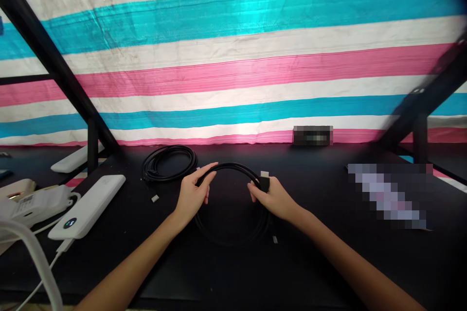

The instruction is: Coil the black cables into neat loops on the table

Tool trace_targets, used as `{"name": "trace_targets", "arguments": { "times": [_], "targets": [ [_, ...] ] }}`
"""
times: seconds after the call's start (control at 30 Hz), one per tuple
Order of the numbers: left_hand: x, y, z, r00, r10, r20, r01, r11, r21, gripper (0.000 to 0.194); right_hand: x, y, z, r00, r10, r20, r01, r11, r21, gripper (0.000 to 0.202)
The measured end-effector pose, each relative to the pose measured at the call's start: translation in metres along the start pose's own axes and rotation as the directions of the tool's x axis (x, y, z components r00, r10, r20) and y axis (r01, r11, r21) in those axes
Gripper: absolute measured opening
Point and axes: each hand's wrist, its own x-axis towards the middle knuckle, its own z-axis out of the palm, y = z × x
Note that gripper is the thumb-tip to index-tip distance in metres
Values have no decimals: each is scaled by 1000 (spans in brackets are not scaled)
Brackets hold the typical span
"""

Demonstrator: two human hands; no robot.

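Between my two hands is a coiled black cable point(233, 165), its loop standing above the dark table top. My left hand point(193, 192) pinches the coil at its left side, thumb and fingers closed round the strands. On the right side my right hand point(275, 197) grips the coil along with a black plug point(264, 182) whose pale metal end points up. Another pale metal connector end point(275, 239) shows low by the coil's right side. Behind my left hand a second coiled black cable point(170, 163) lies on the table, with a metal-tipped connector point(155, 198) in front of it.
A white power bank point(87, 209) with a small round display lies at left, a white cable plugged in. Beyond it are a white adapter point(40, 204) and another white slab point(71, 159). Black slanted frame bars point(54, 58) rise on both sides. A blurred-out box point(313, 135) stands at the back.
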Motion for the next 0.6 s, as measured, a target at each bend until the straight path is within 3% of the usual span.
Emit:
{"name": "trace_targets", "arguments": {
  "times": [0.6],
  "targets": [
    [1, -9, 3, 997, -77, 5, 77, 997, -5, 46, 2, 4, 1, 999, 36, 0, -36, 997, -63, 35]
  ]
}}
